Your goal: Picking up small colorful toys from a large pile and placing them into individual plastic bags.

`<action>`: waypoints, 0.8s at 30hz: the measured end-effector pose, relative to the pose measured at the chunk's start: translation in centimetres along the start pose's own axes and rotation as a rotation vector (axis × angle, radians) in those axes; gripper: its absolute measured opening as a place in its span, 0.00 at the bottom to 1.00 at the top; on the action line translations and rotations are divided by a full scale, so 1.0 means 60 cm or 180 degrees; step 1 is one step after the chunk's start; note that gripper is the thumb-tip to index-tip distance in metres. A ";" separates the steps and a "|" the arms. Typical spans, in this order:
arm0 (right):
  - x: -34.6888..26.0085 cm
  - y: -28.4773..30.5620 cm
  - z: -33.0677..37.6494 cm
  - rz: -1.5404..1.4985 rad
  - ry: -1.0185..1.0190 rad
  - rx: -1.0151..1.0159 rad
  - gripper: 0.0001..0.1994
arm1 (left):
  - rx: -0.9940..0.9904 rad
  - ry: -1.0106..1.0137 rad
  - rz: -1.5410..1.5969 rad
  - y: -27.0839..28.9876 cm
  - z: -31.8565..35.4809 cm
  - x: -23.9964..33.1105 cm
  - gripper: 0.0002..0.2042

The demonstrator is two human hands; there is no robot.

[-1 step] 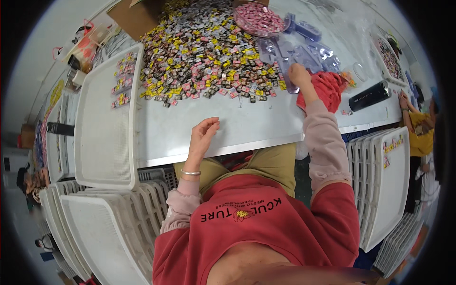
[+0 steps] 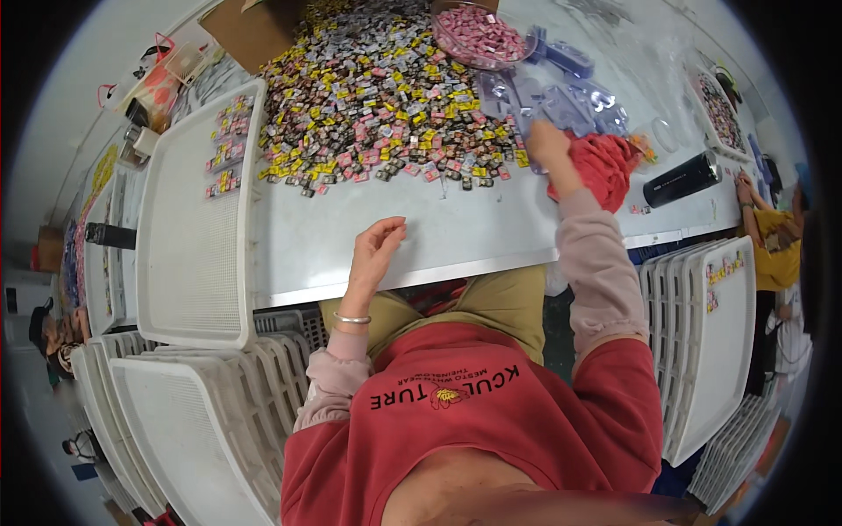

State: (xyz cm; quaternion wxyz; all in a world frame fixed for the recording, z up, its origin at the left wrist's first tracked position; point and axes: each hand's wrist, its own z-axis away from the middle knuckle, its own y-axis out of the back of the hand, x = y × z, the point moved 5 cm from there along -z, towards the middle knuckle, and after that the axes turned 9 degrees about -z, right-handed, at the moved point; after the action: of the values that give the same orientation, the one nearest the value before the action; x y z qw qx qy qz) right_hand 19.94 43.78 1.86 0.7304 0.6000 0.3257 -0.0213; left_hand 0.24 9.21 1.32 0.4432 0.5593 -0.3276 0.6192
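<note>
Right hand (image 2: 548, 145) fingers clutch the red cloth (image 2: 605, 167); left hand (image 2: 375, 250), fingers loosely curled, rests empty on the table (image 2: 474, 237) — steadying helps.

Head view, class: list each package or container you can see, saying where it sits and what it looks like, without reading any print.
Small wrapped packets: heaped at table centre; yellow, pink, black.
Clear bowl: far edge; holds pink packets.
Clear blister trays: above the right hand.
Cardboard box: far left; brown.
Black cylinder: right, lying down.

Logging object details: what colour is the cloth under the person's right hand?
Red. The cloth beneath the right hand shows best in the head view.
</note>
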 end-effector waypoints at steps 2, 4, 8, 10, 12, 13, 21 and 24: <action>-0.055 0.006 0.035 0.1361 0.0109 0.0502 0.11 | 0.0049 -0.0036 -0.0148 0.004 0.008 0.003 0.14; -0.027 0.012 0.021 0.0962 -0.0158 0.0420 0.08 | 0.0105 -0.0019 -0.0291 0.004 0.006 0.000 0.14; -0.011 0.070 0.018 0.0150 -0.0154 0.1638 0.06 | 0.0273 0.0126 -0.0101 0.030 0.027 -0.019 0.15; 0.009 0.100 0.030 0.0378 -0.0090 0.1656 0.06 | 0.0178 0.0048 -0.0033 0.026 0.024 -0.025 0.15; 0.040 0.156 0.037 0.0058 -0.0421 0.2017 0.10 | 0.0079 0.0105 -0.0021 0.010 0.022 -0.015 0.15; 0.053 0.184 0.037 0.0075 -0.0455 0.2066 0.10 | 0.0025 0.0077 -0.0019 0.003 0.014 -0.010 0.15; -0.317 0.028 0.197 -0.0177 0.2238 0.0758 0.05 | 0.1912 -0.1116 -0.0389 0.068 0.039 0.035 0.14; -0.370 -0.077 0.321 -0.0516 0.3233 -0.0008 0.05 | 0.2359 -0.1563 -0.1415 0.068 0.070 0.088 0.14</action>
State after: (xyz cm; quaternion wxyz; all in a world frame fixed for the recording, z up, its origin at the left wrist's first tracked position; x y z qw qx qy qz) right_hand 9.19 17.37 10.31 0.4768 0.5065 0.6849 0.2167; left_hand -1.73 4.78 7.55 0.2456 0.8648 -0.0530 0.4346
